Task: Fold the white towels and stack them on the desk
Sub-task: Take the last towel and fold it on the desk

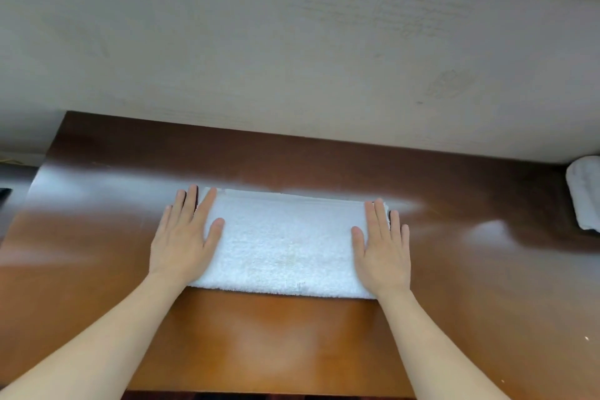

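A white towel (285,243) lies folded into a flat rectangle in the middle of the brown wooden desk (276,341). My left hand (185,237) lies flat with straight fingers over the towel's left edge, partly on the desk. My right hand (383,243) lies flat the same way over the towel's right edge. Both palms press down on it. Another white towel (586,195) sits at the desk's far right, cut off by the frame edge.
A pale wall (292,42) runs along the back of the desk. The desk's left edge drops off near a dark object (5,193). Bare glossy wood stretches in front of the towel and to either side.
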A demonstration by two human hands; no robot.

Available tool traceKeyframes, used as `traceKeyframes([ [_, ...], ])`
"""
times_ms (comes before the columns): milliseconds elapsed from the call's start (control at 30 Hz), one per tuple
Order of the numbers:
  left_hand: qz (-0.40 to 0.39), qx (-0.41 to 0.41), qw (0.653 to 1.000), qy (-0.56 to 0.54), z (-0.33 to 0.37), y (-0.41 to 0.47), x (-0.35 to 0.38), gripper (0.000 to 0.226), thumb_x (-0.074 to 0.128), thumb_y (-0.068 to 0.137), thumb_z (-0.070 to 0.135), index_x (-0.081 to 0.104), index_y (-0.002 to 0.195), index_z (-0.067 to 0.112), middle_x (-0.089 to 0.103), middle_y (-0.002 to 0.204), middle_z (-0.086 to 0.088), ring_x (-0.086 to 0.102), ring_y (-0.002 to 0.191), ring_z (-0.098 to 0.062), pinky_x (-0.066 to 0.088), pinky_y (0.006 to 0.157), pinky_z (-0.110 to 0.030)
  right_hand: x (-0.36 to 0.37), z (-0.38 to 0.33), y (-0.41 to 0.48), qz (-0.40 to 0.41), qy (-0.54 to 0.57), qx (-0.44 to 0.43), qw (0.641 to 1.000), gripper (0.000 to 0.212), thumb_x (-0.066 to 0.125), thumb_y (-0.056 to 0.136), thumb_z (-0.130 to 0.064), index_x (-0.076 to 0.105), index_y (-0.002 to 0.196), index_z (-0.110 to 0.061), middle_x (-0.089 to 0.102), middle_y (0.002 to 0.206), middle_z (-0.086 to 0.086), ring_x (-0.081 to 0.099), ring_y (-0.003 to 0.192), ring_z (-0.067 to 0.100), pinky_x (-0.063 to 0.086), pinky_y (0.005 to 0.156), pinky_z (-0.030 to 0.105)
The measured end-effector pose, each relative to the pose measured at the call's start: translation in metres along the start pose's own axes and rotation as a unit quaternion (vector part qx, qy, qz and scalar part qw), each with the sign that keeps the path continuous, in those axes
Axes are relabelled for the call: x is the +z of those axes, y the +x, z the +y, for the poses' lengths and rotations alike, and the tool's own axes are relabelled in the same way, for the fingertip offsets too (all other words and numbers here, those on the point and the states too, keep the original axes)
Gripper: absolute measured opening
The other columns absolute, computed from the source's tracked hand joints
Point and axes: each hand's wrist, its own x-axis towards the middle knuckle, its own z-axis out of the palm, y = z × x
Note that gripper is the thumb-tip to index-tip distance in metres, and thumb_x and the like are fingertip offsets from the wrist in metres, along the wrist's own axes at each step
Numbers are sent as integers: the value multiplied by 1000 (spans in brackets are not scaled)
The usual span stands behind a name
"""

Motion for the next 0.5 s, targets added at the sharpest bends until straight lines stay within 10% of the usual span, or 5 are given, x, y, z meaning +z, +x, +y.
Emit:
traceKeyframes([
  [267, 46, -141, 941, -304, 20, -11, -27, 62, 51, 95, 53, 37, 145, 19, 54, 134, 1, 50, 124, -21, 46, 93, -40, -10, -41, 8, 55, -15, 54, 997, 51, 37, 93, -34, 48, 142, -23, 52, 133, 9, 45, 117, 35, 27, 105, 49],
  [500, -175, -109, 921, -330, 1, -17, -51, 26, 71, 83, 52, 66, 95, 29, 71, 90, 11, 67, 85, -12, 51, 69, -31, -39, -23, -5, 8, 118, 48, 992, 25, 41, 100, -33, 49, 117, -16, 54, 116, 7, 55, 98, 33, 44, 75, 40],
])
